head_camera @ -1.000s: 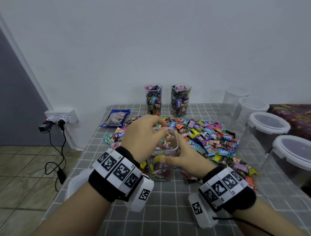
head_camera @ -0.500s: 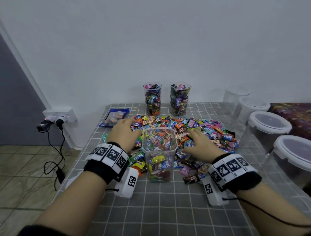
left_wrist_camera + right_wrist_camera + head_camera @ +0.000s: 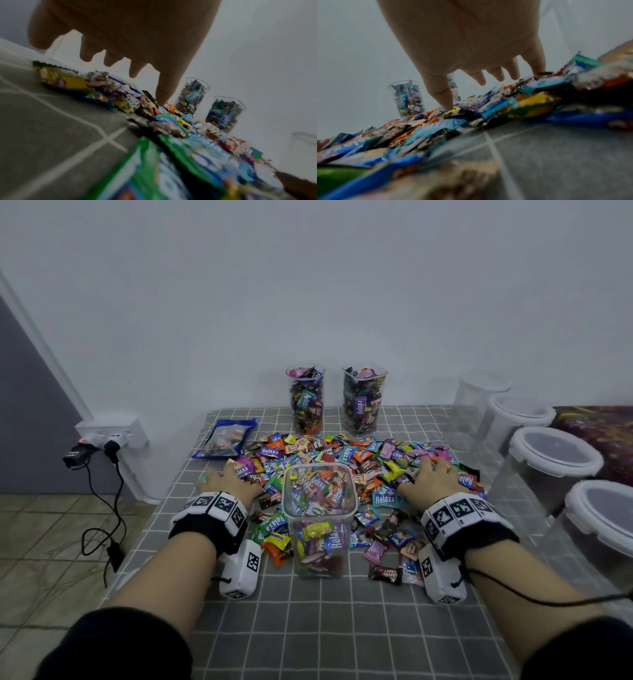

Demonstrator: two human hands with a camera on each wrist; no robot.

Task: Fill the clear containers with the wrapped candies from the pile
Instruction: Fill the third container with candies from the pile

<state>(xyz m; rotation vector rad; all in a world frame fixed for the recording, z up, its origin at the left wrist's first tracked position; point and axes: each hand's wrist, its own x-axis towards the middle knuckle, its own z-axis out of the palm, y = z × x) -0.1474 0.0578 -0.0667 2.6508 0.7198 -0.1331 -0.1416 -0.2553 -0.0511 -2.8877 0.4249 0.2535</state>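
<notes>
A clear square container (image 3: 318, 522), nearly full of wrapped candies, stands in front of the candy pile (image 3: 346, 460). Two tall clear containers (image 3: 305, 400) (image 3: 363, 400) packed with candies stand by the wall, also seen as containers (image 3: 192, 94) (image 3: 407, 97). My left hand (image 3: 227, 479) lies spread over the pile's left edge, its fingers (image 3: 164, 86) straight and pointing down at the candies (image 3: 154, 108). My right hand (image 3: 433, 477) lies spread over the pile's right side, its fingers (image 3: 443, 94) touching the candies (image 3: 471, 106). Neither hand holds anything.
Several lidded clear tubs (image 3: 555, 460) stand along the table's right edge. A blue candy bag (image 3: 226, 438) lies at the back left. The grey checked tablecloth (image 3: 325, 628) runs toward me. A wall socket with plugs and cables (image 3: 102, 440) sits left of the table.
Both hands left the top of the square container and moved outward and forward onto the pile, left hand to the left side, right hand to the right side, fingers spread.
</notes>
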